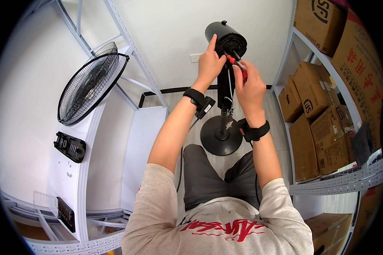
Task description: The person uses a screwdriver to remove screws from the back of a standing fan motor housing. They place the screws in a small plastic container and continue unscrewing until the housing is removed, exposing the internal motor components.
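A black pedestal fan's motor housing point(225, 36) tops its stand in front of me, the shaft pointing toward me. My left hand point(210, 63) grips the housing's near left side, index finger stretched along it and thumb by the screwdriver's front. In my right hand point(250, 87) is a screwdriver point(244, 73) with a red and black handle. Its orange-red front part points at the lower edge of the housing, but the tip's exact contact is too small to make out. White and dark wires hang down the fan's pole point(224, 121) above the round black base point(221, 138).
At left, a white shelf point(98, 140) carries the fan's wire grille point(93, 85), a black plastic cover point(70, 147), several small screws point(69, 174) and a black perforated panel point(65, 213). Cardboard boxes point(312, 91) fill the right rack. A wall stands behind the fan.
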`<control>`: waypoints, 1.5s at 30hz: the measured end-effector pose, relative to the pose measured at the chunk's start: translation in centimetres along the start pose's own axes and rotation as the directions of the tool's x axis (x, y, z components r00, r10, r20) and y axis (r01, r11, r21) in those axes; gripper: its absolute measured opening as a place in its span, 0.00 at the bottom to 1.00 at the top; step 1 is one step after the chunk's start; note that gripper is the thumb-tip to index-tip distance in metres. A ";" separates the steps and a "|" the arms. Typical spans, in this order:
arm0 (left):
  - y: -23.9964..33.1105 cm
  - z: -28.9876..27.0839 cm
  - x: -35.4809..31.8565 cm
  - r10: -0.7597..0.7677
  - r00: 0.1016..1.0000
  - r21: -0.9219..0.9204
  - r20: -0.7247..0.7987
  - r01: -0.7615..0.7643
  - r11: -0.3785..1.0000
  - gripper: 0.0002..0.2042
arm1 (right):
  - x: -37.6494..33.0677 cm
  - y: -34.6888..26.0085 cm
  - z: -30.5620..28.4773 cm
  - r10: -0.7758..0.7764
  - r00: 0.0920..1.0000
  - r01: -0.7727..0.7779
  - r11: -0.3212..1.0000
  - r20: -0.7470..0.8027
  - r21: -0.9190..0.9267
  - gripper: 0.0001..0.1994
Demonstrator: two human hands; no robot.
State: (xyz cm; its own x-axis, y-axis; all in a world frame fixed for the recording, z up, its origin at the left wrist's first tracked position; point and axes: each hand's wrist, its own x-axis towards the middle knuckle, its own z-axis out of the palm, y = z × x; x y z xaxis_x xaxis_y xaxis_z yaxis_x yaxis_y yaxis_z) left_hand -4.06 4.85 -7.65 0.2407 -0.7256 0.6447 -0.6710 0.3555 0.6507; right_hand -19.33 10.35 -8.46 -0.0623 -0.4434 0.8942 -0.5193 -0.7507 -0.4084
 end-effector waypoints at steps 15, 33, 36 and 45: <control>0.1 0.1 0.2 -0.022 1.000 0.013 -0.007 0.022 1.000 0.39 | 0.7 -0.6 -1.5 0.155 0.963 -0.109 0.973 0.221 -0.205 0.11; 0.6 -0.2 -0.4 -0.007 1.000 0.028 0.030 0.006 1.000 0.39 | 0.1 -0.3 -1.0 -0.142 0.990 0.141 0.976 0.010 -0.165 0.10; 0.5 -0.2 -0.3 -0.022 1.000 0.041 0.013 0.022 0.999 0.39 | -0.2 -0.9 -0.7 0.051 0.996 -0.042 0.992 0.070 -0.119 0.08; 0.7 -0.4 -0.3 -0.023 0.999 0.034 0.033 0.022 0.999 0.39 | -0.1 -0.5 -0.8 -0.087 0.996 0.091 0.982 0.027 -0.166 0.08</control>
State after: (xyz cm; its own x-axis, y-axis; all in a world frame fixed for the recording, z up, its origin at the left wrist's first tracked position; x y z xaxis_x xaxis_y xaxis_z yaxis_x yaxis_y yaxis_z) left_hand -4.32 5.59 -7.26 0.2330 -0.7527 0.6158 -0.6890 0.3190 0.6507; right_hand -19.75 11.15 -8.18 0.0065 -0.3893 0.9211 -0.6570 -0.6960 -0.2896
